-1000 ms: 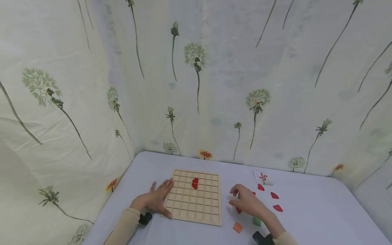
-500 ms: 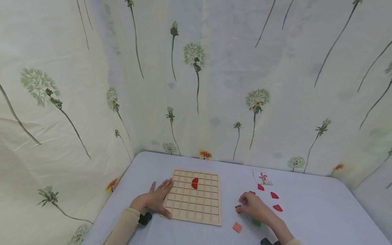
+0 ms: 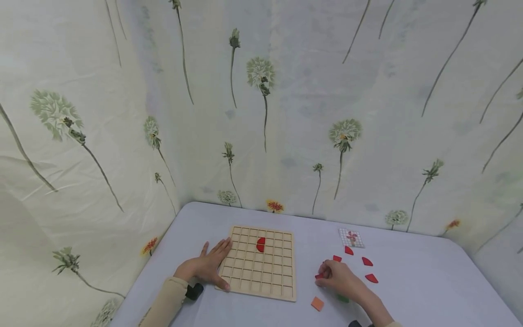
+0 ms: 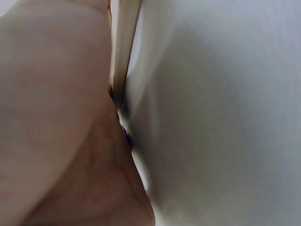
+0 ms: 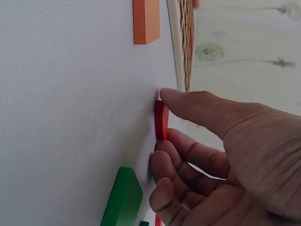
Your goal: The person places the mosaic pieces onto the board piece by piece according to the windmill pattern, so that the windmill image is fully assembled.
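The right hand [image 3: 338, 278], thumb and forefinger parted only by the red piece [image 5: 161, 120] pinched right of the board [image 3: 255, 274], should lift level, while the left hand [image 3: 206, 267], fingers spread at the board's left edge, best stays steady.

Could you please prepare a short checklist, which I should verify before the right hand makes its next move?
1. Right hand pinches the flat red piece between thumb and finger: ok.
2. Flat red piece lifted off the white tabletop: cannot tell.
3. Left hand rests at the left edge of the square pale wooden grid board: ok.
4. Board has unfilled cells: ok.
5. White card with a printed grid and red pattern lies uncovered: ok.
6. Flat red piece above the board: not ok, it is beside it.
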`<state>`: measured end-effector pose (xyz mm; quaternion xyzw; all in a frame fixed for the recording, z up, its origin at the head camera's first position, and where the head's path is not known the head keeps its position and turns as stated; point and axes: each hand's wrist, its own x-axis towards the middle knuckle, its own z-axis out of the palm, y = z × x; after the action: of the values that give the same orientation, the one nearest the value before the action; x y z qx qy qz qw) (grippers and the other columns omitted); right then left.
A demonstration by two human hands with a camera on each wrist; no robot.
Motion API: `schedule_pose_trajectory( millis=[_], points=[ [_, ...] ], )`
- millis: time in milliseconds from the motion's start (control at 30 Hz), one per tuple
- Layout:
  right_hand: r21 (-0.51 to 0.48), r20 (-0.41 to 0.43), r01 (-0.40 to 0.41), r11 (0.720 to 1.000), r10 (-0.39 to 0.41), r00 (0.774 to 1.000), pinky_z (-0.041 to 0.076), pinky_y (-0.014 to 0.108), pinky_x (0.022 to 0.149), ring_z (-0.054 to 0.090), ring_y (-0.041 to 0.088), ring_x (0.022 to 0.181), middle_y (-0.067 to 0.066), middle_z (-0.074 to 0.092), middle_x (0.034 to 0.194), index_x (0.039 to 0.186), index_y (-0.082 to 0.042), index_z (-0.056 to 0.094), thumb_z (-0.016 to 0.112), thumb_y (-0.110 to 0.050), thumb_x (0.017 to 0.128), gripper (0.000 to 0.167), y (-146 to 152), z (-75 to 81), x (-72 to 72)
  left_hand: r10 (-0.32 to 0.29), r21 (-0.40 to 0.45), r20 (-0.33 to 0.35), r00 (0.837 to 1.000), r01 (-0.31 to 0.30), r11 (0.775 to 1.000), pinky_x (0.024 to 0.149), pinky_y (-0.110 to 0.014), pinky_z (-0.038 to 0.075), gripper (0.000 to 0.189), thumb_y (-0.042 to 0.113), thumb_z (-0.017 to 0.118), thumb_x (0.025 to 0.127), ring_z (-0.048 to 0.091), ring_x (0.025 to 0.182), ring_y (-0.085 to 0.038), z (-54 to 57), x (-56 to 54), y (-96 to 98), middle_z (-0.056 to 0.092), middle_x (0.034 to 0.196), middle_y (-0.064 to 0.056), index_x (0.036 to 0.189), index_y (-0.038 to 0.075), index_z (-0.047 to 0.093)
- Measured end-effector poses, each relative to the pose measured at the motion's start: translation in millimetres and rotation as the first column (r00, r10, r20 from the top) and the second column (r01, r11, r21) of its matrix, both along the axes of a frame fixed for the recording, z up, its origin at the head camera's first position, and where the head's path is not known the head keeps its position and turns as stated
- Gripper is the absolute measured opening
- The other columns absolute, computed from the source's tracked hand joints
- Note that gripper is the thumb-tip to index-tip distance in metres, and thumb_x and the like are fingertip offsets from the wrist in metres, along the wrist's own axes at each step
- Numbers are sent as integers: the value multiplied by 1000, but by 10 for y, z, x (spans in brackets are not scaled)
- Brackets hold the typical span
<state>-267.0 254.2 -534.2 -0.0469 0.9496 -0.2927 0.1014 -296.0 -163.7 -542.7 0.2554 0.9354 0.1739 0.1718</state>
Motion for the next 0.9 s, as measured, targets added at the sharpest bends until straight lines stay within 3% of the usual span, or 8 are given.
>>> schedule_pose_trajectory(
  millis=[900],
  points=[
    [4,-75,-51,999,51,996,52,27,71,56,10,76,-4,63,84,98,-12,71,77,-7,79,21,-76,-52,-235,-9,11,8,1000,9,1000,113,-66,-10,134,68,77,64,-5,151,-32,-7,-18,-28,-7,164,-10,155,7,-1]
  ],
)
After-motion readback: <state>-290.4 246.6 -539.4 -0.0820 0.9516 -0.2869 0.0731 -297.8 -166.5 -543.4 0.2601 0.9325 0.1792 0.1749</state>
